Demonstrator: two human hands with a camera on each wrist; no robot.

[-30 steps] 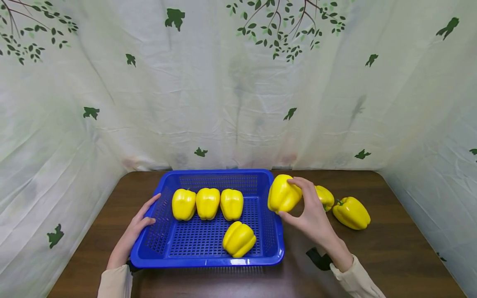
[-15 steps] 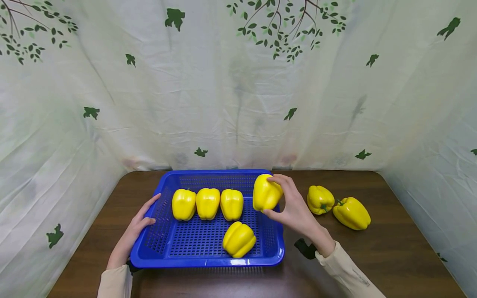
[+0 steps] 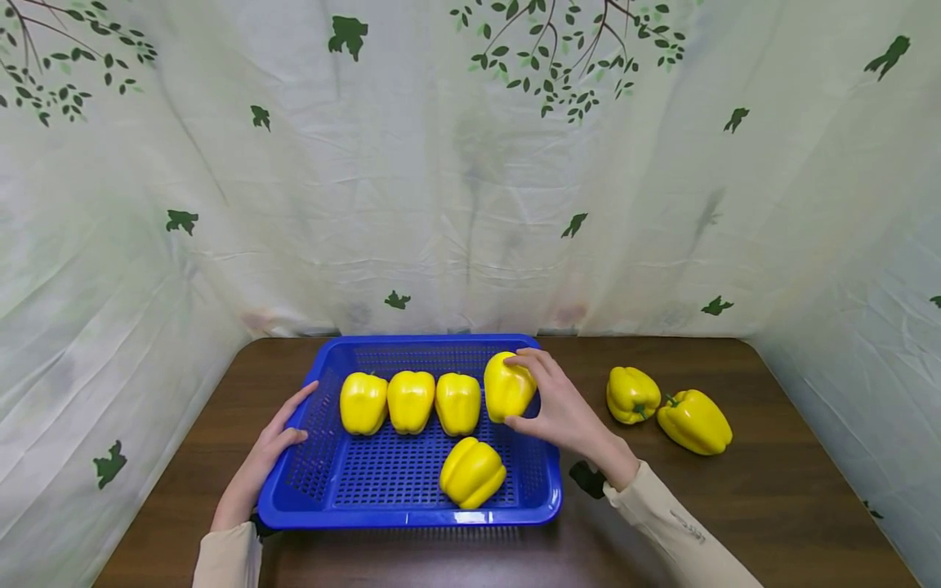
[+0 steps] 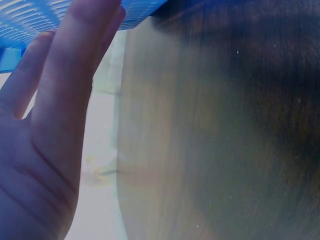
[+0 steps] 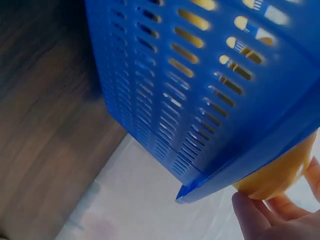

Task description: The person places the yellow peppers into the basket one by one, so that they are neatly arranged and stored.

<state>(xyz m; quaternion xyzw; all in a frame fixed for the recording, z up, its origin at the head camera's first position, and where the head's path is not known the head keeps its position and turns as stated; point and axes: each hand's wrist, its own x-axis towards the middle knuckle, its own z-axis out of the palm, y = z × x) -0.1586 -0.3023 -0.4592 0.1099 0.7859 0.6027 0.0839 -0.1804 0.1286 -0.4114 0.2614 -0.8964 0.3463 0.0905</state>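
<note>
My right hand (image 3: 562,408) holds a yellow bell pepper (image 3: 506,388) between thumb and fingers, over the right end of the blue plastic basket (image 3: 412,518). In the right wrist view, the fingers on this bell pepper (image 5: 280,172) show beyond the basket's rim. Left of it, three yellow bell peppers stand in a row, the nearest being a bell pepper (image 3: 457,404). Another bell pepper (image 3: 473,473) lies tilted at the basket's front. My left hand (image 3: 260,457) grips the basket's left rim; the left wrist view shows its fingers against the slotted wall (image 4: 37,15).
Two more yellow bell peppers, a rounder pepper (image 3: 632,394) and a longer pepper (image 3: 694,422), lie on the brown wooden table (image 3: 772,506) right of the basket. A pale leaf-printed curtain (image 3: 470,204) hangs behind the table and along its sides.
My right hand has carried the bell pepper leftward from outside the basket's right rim to beside the row inside, lowering it slightly. My left hand and the basket have stayed put.
</note>
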